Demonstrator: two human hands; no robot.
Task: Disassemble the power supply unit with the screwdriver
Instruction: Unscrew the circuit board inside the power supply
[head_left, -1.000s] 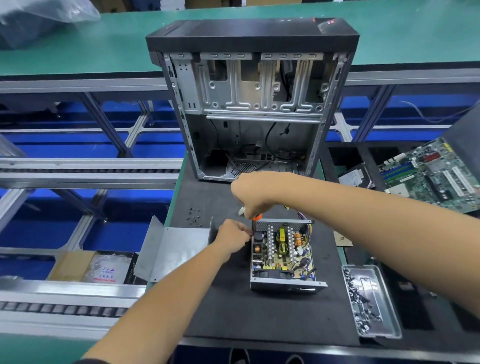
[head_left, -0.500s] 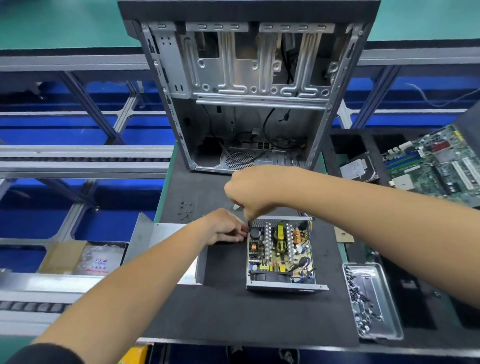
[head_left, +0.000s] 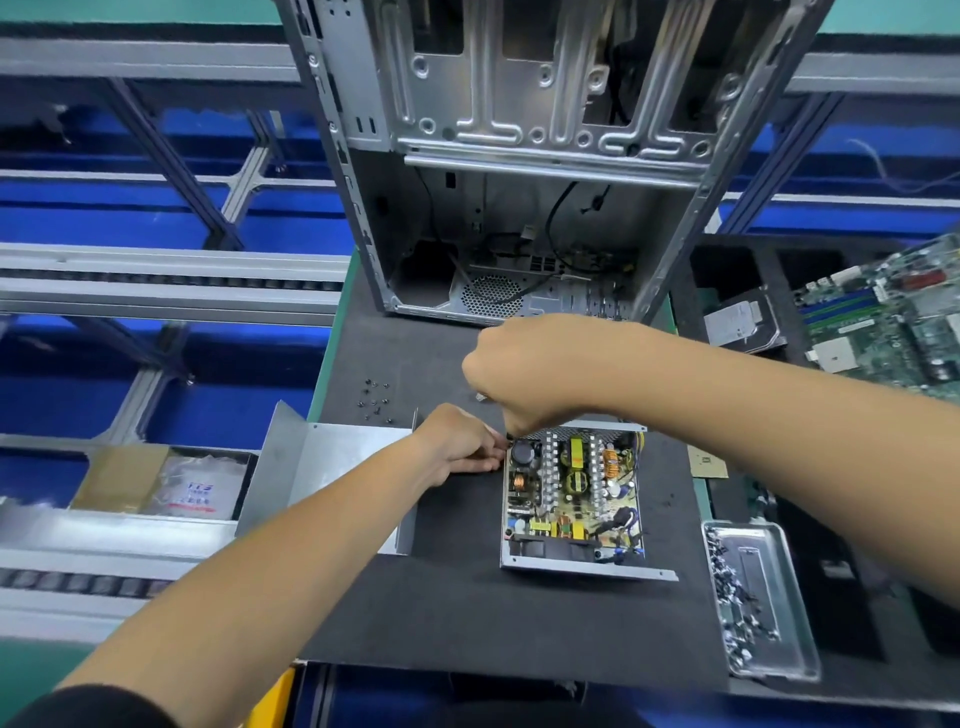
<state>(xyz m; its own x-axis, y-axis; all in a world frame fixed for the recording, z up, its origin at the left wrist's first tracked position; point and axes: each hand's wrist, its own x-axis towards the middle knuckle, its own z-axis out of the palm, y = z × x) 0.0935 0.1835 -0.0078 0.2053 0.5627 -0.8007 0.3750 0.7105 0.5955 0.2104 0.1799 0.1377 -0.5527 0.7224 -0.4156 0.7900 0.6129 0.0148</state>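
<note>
Both fists (head_left: 524, 374) (head_left: 457, 441) stay clenched at the power supply unit (head_left: 571, 499), screwdriver hidden, case (head_left: 519, 156) behind.

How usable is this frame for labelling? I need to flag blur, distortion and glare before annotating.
Head view: wide-angle distortion splays the computer case walls and bends the rails; the motherboard at the right edge is smeared; the power supply unit is reasonably sharp; even overhead light, soft shadows, mild sheen on the metal cover; the right hand hides the screwdriver.
</note>
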